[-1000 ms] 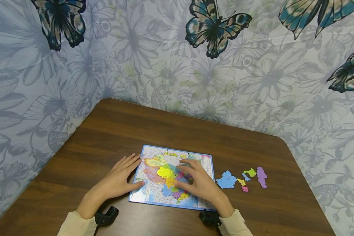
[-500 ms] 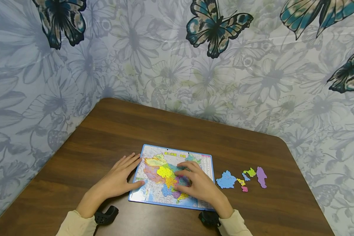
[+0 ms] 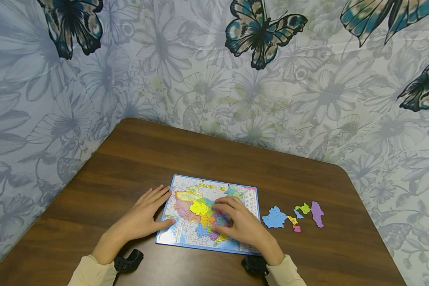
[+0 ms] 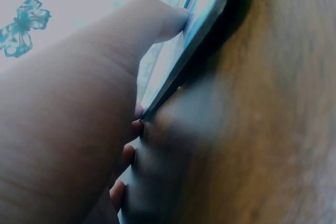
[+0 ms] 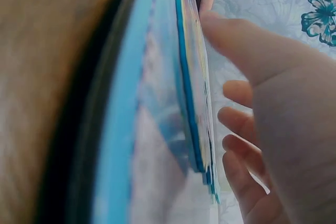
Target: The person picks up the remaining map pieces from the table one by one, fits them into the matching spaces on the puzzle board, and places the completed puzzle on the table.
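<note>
A map puzzle board point(image 3: 176, 237) with a blue rim lies on the table, bearing a colourful map of fitted pieces point(image 3: 200, 208). My left hand point(image 3: 141, 218) rests at the board's left edge, fingers extended and thumb on its surface. Over the right half of the map is my right hand point(image 3: 243, 224), fingers loosely bent, thumb apart from them. In the right wrist view the thumb point(image 5: 226, 32) is at the raised pieces, and no piece shows between it and the fingers. The right hand hides part of the map.
Loose puzzle pieces lie right of the board: a large blue one point(image 3: 274, 217), a yellow one point(image 3: 292, 220), a pink one point(image 3: 296, 229), a small blue one point(image 3: 298, 214), a green one point(image 3: 304, 208) and a purple one point(image 3: 317, 214). A patterned wall covering point(image 3: 214, 99) rises behind the table point(image 3: 146, 151).
My right hand's fingers have shifted slightly down and left over the map, uncovering more of the board's upper right. The left hand and the loose pieces have stayed put.
</note>
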`<state>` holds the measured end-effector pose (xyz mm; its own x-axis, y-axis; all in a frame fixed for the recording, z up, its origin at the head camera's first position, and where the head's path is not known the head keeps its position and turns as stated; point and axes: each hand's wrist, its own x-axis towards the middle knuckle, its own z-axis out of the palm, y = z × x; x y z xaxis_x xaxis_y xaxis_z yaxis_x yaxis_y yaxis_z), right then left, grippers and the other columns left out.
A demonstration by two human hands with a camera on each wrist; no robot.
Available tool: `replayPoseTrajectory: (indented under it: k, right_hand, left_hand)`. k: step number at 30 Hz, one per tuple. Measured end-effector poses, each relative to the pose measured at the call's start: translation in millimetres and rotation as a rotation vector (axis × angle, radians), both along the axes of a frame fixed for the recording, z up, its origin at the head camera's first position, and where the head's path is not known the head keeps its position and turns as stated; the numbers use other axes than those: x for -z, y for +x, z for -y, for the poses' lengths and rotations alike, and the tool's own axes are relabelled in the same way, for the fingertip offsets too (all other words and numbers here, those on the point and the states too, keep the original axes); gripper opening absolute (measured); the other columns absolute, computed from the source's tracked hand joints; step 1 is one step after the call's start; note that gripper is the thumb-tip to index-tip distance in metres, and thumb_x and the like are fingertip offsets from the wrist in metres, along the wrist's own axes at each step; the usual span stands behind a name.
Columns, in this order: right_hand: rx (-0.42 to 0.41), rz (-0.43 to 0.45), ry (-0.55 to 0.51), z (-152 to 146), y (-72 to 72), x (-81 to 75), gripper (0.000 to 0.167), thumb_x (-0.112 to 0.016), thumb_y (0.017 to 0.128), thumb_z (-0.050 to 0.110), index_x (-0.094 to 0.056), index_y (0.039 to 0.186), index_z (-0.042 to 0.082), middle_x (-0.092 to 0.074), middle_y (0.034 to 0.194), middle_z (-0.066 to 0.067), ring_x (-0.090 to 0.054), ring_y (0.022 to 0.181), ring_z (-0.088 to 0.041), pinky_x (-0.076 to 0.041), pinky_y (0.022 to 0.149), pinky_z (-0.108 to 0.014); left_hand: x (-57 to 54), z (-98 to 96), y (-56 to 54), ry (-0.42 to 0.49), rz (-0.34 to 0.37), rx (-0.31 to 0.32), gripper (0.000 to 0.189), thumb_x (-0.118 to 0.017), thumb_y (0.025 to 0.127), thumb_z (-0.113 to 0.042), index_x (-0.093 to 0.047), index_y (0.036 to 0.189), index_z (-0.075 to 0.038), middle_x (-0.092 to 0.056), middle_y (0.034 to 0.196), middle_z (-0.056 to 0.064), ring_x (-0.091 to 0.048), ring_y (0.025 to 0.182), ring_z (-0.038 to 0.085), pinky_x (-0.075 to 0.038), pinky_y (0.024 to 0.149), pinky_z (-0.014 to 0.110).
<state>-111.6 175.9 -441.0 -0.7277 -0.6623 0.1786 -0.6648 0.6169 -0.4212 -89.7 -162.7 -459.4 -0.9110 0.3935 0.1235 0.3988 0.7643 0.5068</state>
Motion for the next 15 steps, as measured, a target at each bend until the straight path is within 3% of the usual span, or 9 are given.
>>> replayPoseTrajectory:
  k: [15]
  right_hand:
    - [0.088,-0.047,-0.043,-16.8,5.2,-4.1,0.067,-0.076,0.09,0.053,-0.061,0.144,0.016,-0.057,0.146,0.008,-0.052,0.136,-0.016,-0.052,0.107,-0.046]
  left_hand:
    - [-0.7,0.2,1.1,-0.004,-0.026,0.009,0.089,-0.074,0.09,-0.056,-0.047,0.153,0.001,-0.04,0.162,0.018,-0.031,0.153,0.042,-0.022,0.123,0.063]
